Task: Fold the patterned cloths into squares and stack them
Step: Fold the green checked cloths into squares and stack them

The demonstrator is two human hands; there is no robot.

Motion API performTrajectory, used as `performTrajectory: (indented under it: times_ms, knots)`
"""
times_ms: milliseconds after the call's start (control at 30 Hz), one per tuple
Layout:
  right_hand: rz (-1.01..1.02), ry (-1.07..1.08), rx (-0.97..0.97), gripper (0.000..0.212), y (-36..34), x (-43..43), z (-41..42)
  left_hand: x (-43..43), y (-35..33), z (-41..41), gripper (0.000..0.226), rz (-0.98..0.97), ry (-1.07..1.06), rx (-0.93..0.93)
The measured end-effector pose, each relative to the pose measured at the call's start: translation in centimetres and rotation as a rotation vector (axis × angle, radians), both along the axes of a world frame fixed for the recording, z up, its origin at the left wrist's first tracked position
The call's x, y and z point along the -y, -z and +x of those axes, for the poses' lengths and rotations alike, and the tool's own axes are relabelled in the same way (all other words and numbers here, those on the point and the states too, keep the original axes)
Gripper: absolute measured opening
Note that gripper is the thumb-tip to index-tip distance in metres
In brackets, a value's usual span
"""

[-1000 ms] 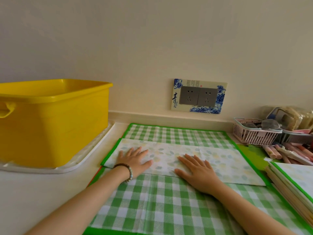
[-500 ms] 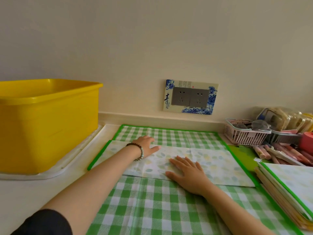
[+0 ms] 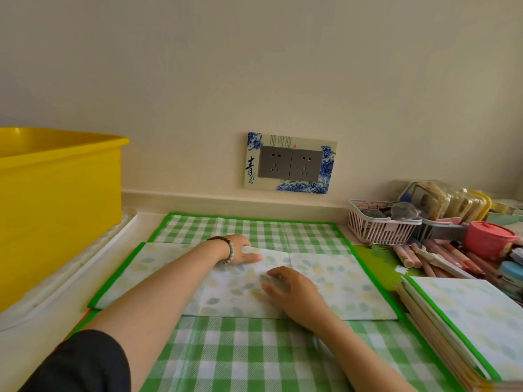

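Our left hand (image 3: 240, 250) sits at the far edge of the folded band of the cloth (image 3: 325, 287). Its thumb lies on top and its fingers vanish under that edge, so we read it as pinching the band. A bead bracelet (image 3: 229, 250) rings the wrist. Just toward five o'clock, our right hand (image 3: 285, 290) rests on the same band with fingers bent down. Blur smears them, and we cannot tell whether they grip or only press. The cloth lies flat on the counter, green check with a green border, and the band across its middle shows a pale leaf print. Its near end runs out of the bottom of the view under our forearms. At three o'clock a stack of folded cloths (image 3: 467, 321) lies partly cut off by the right edge. Toward two o'clock are pens (image 3: 418, 256), a pink basket (image 3: 379, 227) and a pink pot (image 3: 489, 239), with packets behind them that are too jumbled to name. At twelve o'clock a socket plate (image 3: 290, 164) is on the wall. At nine o'clock a yellow tub (image 3: 56, 199) stands on a white tray (image 3: 85, 264), and both are clipped by the left edge.
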State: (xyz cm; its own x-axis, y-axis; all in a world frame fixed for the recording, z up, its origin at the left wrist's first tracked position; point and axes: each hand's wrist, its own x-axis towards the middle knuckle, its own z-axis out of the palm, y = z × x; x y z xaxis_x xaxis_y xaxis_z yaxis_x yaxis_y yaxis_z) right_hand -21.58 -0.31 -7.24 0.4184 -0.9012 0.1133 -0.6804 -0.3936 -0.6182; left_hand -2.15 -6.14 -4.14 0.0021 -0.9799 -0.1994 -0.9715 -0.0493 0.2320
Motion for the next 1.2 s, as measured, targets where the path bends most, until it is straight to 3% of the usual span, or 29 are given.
performTrajectory:
  times_ms: [133, 300, 500, 633, 800, 900, 1033, 1200]
  knots:
    - [0.040, 0.043, 0.127, 0.036, -0.3, 0.1, -0.2, -1.0, -0.6, 0.4, 0.053, -0.115, 0.081, -0.128]
    - [0.022, 0.092, 0.222, 0.038, -0.6, 0.3, -0.6, -3.5, -0.6, 1.7, 0.041, -0.261, 0.099, -0.284]
    - [0.070, 0.115, 0.359, 0.040, -0.6, 0.1, -1.2, -6.1, 0.6, 2.6, 0.023, -0.585, -0.183, -0.620]
    - [0.293, 0.168, 0.593, 0.043, -1.3, -0.1, -1.4, -6.6, 2.0, 1.7, 0.028, -0.588, -0.393, -0.701]
    - [0.249, 0.261, 0.497, 0.048, -0.6, 0.5, -2.2, -6.7, 2.8, 0.7, 0.029, -0.372, -0.484, -0.645]
    - [0.265, 0.277, 0.523, 0.047, -0.4, 0.8, -2.5, -6.8, 3.4, 1.2, 0.058, -0.278, -0.520, -0.635]
    - [0.252, 0.270, 0.513, 0.044, -0.5, 0.9, -2.6, -8.2, 2.4, 1.5, 0.074, -0.243, -0.437, -0.650]
    - [0.130, 0.215, 0.403, 0.025, -1.0, 1.0, -3.7, -12.5, 0.5, 1.5, 0.090, -0.149, -0.162, -0.313]
